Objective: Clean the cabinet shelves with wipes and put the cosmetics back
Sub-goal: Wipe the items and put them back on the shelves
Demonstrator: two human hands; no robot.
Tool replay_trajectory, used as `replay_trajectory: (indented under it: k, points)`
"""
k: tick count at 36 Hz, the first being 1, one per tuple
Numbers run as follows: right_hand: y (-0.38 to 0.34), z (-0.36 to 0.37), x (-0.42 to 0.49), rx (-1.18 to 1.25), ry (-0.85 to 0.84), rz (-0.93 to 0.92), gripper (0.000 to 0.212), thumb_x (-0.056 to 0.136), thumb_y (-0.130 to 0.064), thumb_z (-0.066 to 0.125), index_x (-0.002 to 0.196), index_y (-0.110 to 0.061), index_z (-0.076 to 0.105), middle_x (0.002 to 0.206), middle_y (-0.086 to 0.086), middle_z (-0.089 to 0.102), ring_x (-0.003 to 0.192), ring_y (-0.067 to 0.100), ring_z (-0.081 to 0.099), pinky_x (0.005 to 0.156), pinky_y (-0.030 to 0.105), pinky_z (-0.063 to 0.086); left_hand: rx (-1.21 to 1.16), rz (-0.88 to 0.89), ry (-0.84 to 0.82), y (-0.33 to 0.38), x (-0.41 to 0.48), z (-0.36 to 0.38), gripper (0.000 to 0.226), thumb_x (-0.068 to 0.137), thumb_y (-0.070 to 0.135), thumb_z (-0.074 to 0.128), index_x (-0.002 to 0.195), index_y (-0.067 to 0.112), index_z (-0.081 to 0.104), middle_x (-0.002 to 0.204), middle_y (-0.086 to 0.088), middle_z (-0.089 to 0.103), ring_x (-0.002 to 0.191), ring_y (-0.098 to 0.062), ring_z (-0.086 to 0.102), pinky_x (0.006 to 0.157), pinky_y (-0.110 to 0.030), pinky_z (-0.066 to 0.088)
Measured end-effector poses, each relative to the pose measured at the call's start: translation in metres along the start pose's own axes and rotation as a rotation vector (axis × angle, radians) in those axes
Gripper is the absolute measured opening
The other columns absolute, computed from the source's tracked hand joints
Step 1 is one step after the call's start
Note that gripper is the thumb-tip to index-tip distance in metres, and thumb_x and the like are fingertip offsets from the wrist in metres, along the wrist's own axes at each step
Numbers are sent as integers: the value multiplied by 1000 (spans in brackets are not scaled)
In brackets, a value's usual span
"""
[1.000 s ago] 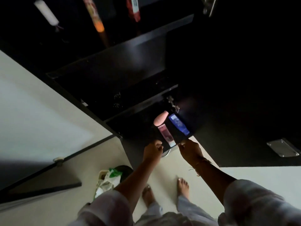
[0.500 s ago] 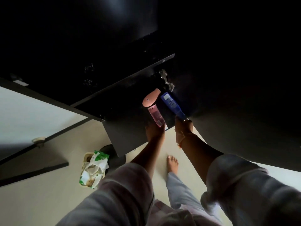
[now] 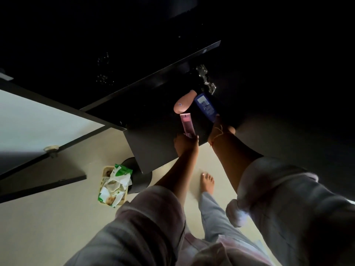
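Note:
I look down at a dark cabinet shelf [image 3: 153, 143] near the floor. My left hand [image 3: 185, 144] grips the lower end of a pink tube [image 3: 187, 126] over the shelf. My right hand [image 3: 221, 129] holds the base of a blue tube [image 3: 205, 106], which points toward the cabinet's back. A peach-coloured bottle [image 3: 182, 104] lies on the shelf just beyond the pink tube, touching neither hand. The cabinet interior is very dark, so further contents are hidden.
A small basket [image 3: 104, 187] with green-and-white wipe packs [image 3: 118, 182] sits on the pale floor to the left, beside a dark round object [image 3: 139, 179]. A metal hinge [image 3: 206, 79] shows on the cabinet wall. An open door edge [image 3: 38, 160] is at left. My bare foot [image 3: 207, 183] stands below the shelf.
The view has tilted down and closer to the low shelf. Both hands have pushed forward, carrying the pink and blue tubes deeper over the shelf.

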State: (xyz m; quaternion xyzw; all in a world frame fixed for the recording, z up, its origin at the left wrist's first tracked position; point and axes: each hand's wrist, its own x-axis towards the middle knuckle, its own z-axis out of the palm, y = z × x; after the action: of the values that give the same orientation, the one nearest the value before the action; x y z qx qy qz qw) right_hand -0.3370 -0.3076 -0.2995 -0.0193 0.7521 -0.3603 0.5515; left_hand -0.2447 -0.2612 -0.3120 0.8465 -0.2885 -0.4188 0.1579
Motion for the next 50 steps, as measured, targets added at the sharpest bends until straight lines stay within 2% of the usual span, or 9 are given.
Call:
replay_trajectory:
  k: [3,8,18,23,26,32,39,45,50]
  points:
    - [7,4,5,-369,228,-27,74,87,-55,58,141,-9,36,141,17,44,126,37,47,101,41,46,36,47,-5,-5,-2,-10,35,85,36,65,104,6,68,101,-12,71,96,-26,67,74,-29,48]
    - [16,7,-4,-689,266,-274,73,93,-46,55,145,-4,27,144,25,35,127,43,41,106,46,35,121,129,4,-15,2,-28,31,91,35,60,101,7,68,101,-15,70,96,-31,66,72,-30,46]
    - [22,6,-6,-997,125,-572,54,89,-37,58,138,-17,48,136,17,50,121,38,48,96,42,45,93,104,-8,-32,11,-53,24,88,29,62,96,7,68,96,-15,71,92,-32,67,71,-31,49]
    - [17,2,-7,-932,52,-533,51,78,-31,63,126,-15,59,118,13,66,104,36,62,84,36,51,191,171,-6,-35,10,-63,24,89,30,58,94,9,69,95,-13,72,92,-32,66,72,-33,50]
    - [19,-8,-21,-889,25,-479,45,80,-34,66,121,-15,63,100,9,68,85,29,64,69,27,45,201,220,13,-36,1,-73,23,91,30,56,93,10,68,92,-13,72,88,-31,67,70,-34,52]
    - [23,-43,-70,-931,-37,-573,38,83,-44,65,107,-15,65,100,10,70,89,33,64,67,25,39,167,359,64,-35,-35,-107,16,90,30,58,93,16,66,89,-7,71,85,-27,67,68,-34,53]
    - [3,-77,-157,-812,-104,-825,20,83,-46,69,82,-27,62,70,-12,62,64,9,59,49,10,34,97,706,281,-22,-88,-166,16,93,28,58,104,20,67,96,1,65,88,-13,61,75,-35,56]
    - [-48,-65,-199,-721,-174,-1066,23,84,-41,68,105,-32,63,87,-13,63,71,0,60,57,7,40,117,983,562,30,-105,-226,22,92,25,57,109,20,69,103,0,63,91,-19,56,77,-32,49]
    - [-98,-30,-202,-918,67,-1437,41,81,-42,69,117,-23,63,101,1,66,88,24,60,69,33,54,307,1041,771,78,-97,-268,33,82,4,63,111,17,70,96,-4,66,86,-25,58,75,-34,49]
